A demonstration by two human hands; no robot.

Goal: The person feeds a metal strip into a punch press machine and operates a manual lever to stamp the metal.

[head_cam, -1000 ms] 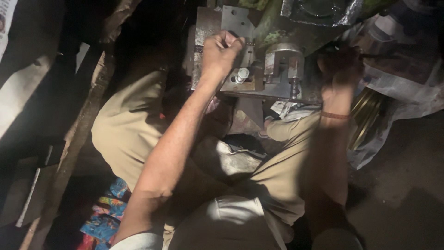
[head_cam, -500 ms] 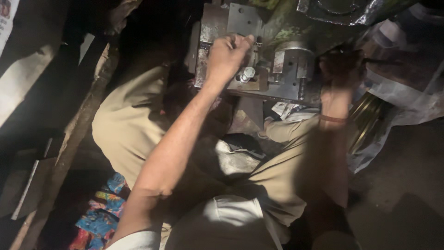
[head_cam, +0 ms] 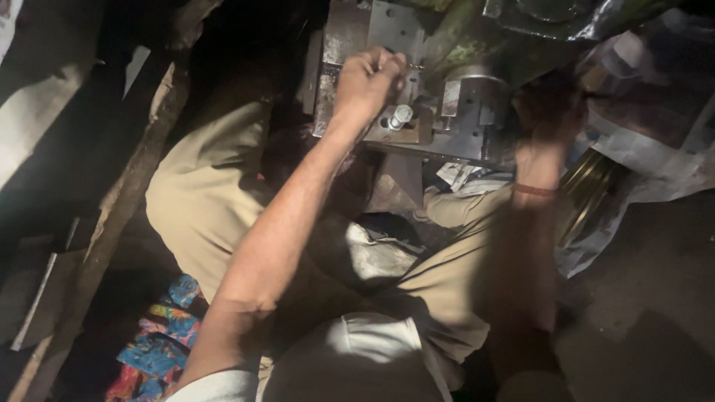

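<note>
Dim workshop floor (head_cam: pixel 655 327) surrounds a seated person in khaki trousers. Sunlit, the left hand (head_cam: pixel 369 78) is closed in a fist on something small, too hidden to identify, at the grey metal fixture (head_cam: pixel 465 112) just beside an upright bolt (head_cam: pixel 398 117). Shadowed, the right hand (head_cam: pixel 551 112) rests at the fixture's right edge; its grip cannot be made out.

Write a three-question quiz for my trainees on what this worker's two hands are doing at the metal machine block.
1. True or false: the left hand is closed in a fist over the metal block.
2. Which wrist wears the band?
3. The upright bolt stands: A) just below the left fist, B) beside the right hand.

Key: 1 true; 2 the right; 3 A.
</note>
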